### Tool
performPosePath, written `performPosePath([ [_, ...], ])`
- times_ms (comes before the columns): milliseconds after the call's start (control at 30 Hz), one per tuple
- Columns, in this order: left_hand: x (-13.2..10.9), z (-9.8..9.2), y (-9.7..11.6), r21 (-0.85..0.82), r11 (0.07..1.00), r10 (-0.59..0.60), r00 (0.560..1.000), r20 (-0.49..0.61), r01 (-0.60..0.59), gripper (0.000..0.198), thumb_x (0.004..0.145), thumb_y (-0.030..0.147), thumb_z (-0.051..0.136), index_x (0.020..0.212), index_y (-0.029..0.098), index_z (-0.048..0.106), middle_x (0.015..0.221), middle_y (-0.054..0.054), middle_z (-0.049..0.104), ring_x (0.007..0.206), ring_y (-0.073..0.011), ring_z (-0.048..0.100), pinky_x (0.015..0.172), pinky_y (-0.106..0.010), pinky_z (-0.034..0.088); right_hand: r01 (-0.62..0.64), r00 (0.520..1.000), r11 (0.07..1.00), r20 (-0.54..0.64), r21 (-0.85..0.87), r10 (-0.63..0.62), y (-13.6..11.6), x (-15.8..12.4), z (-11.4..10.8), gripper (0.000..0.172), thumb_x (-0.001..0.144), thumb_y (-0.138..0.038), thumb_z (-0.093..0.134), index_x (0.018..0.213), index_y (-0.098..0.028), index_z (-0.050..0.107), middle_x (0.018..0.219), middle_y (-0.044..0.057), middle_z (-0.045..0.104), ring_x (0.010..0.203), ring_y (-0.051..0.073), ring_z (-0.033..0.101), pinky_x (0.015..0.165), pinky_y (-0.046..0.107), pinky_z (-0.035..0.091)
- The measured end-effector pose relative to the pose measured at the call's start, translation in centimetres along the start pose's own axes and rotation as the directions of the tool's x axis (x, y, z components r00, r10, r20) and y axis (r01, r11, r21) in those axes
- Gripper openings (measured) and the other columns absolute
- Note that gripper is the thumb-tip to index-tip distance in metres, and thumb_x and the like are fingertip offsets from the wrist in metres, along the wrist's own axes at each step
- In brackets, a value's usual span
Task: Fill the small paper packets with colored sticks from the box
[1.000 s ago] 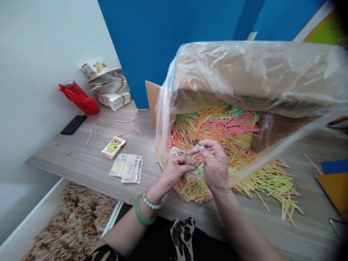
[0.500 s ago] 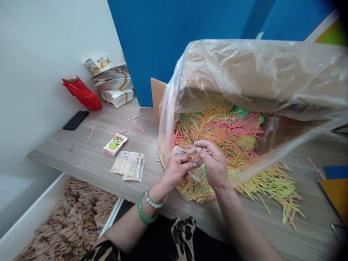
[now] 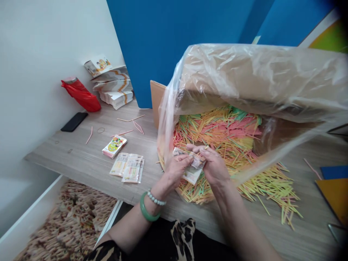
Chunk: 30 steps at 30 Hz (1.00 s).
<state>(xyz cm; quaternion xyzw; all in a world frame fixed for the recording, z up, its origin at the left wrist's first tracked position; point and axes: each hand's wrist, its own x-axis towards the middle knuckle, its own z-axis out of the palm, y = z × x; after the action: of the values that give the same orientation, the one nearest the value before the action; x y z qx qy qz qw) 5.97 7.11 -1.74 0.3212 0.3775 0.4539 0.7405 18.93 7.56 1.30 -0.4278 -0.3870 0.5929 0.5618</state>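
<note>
Just in front of a plastic-lined box, my left hand (image 3: pixel 176 168) pinches small clear printed packets (image 3: pixel 193 175), one of them fanned out to the left. My right hand (image 3: pixel 214 163) closes on the right edge of the same packet, with a small yellow piece at its fingertips. Below and behind both hands lies a heap of short coloured sticks (image 3: pixel 217 127) in pink, orange, yellow and green. On the table to the left are several filled clear packets (image 3: pixel 132 168), overlapping, and a stack of printed packets (image 3: pixel 114 145) with a bright yellow-green picture.
The clear plastic liner (image 3: pixel 168 108) drapes over the cardboard box (image 3: pixel 157 96). A black phone (image 3: pixel 74 121), a red bag (image 3: pixel 81 96) and stacked white cartons (image 3: pixel 115 88) stand at the left. A white drawer or bin (image 3: pixel 35 206) full of packets sits below the table edge.
The packet between my hands has been turned and now shows its face more fully. My right hand has lowered slightly. The camera view has shifted a little.
</note>
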Motion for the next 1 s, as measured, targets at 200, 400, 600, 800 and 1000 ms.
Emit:
performPosePath([
  [200, -0.2, 0.8, 0.4, 0.049, 0.997, 0.058, 0.998, -0.013, -0.057, 0.052, 0.062, 0.062, 0.083, 0.067, 0.013, 0.065, 0.063, 0.001, 0.056, 0.059, -0.0097, 0.044, 0.059, -0.026, 0.035, 0.055, 0.998, 0.998, 0.018, -0.018, -0.055, -0.6, -0.2, -0.4, 0.017, 0.078, -0.037, 0.068, 0.076, -0.023, 0.077, 0.116, 0.008, 0.077, 0.121, 0.028, 0.065, 0.109, 0.049, 0.045],
  [400, -0.5, 1.2, 0.9, 0.089, 0.992, 0.087, 0.996, 0.037, -0.090, 0.052, 0.065, 0.063, 0.080, 0.062, 0.015, 0.061, 0.059, 0.002, 0.052, 0.056, -0.0092, 0.039, 0.057, -0.026, 0.031, -0.053, 0.995, 0.998, 0.085, -0.016, 0.054, -0.5, -0.3, -0.6, 0.016, 0.074, -0.034, 0.070, 0.078, -0.022, 0.079, 0.121, 0.008, 0.075, 0.114, 0.028, 0.067, 0.100, 0.044, 0.051],
  [600, -0.7, 1.3, 1.0, 0.123, 0.981, 0.144, 0.988, 0.048, -0.149, 0.049, 0.071, 0.059, 0.077, 0.060, 0.015, 0.060, 0.061, 0.003, 0.048, 0.060, -0.0098, 0.038, 0.059, -0.026, 0.030, 0.008, 1.000, 0.999, 0.023, 0.035, -0.009, -1.0, -0.6, -0.5, 0.027, 0.072, -0.029, 0.072, 0.098, -0.026, 0.078, 0.114, 0.005, 0.077, 0.111, 0.025, 0.069, 0.100, 0.043, 0.053],
  [800, -0.2, 0.9, 0.5, 0.045, 0.988, 0.146, 0.988, 0.052, -0.149, 0.042, 0.070, 0.054, 0.081, 0.074, 0.014, 0.073, 0.072, -0.001, 0.063, 0.068, -0.0119, 0.049, 0.069, -0.026, 0.039, 0.064, 0.998, 0.995, 0.000, -0.082, -0.064, -0.7, -0.5, -0.4, 0.019, 0.081, -0.039, 0.070, 0.088, -0.024, 0.079, 0.109, 0.007, 0.079, 0.108, 0.025, 0.070, 0.102, 0.045, 0.051],
  [1000, 0.0, 0.1, 0.3, 0.072, 0.974, 0.212, 0.977, 0.023, -0.213, 0.040, 0.073, 0.053, 0.079, 0.071, 0.015, 0.072, 0.069, 0.000, 0.059, 0.067, -0.0113, 0.047, 0.068, -0.026, 0.039, 0.120, 0.991, 0.982, -0.037, -0.146, -0.127, -0.8, -0.7, 0.0, 0.018, 0.082, -0.038, 0.071, 0.089, -0.025, 0.081, 0.117, 0.007, 0.077, 0.118, 0.027, 0.067, 0.108, 0.047, 0.047],
])
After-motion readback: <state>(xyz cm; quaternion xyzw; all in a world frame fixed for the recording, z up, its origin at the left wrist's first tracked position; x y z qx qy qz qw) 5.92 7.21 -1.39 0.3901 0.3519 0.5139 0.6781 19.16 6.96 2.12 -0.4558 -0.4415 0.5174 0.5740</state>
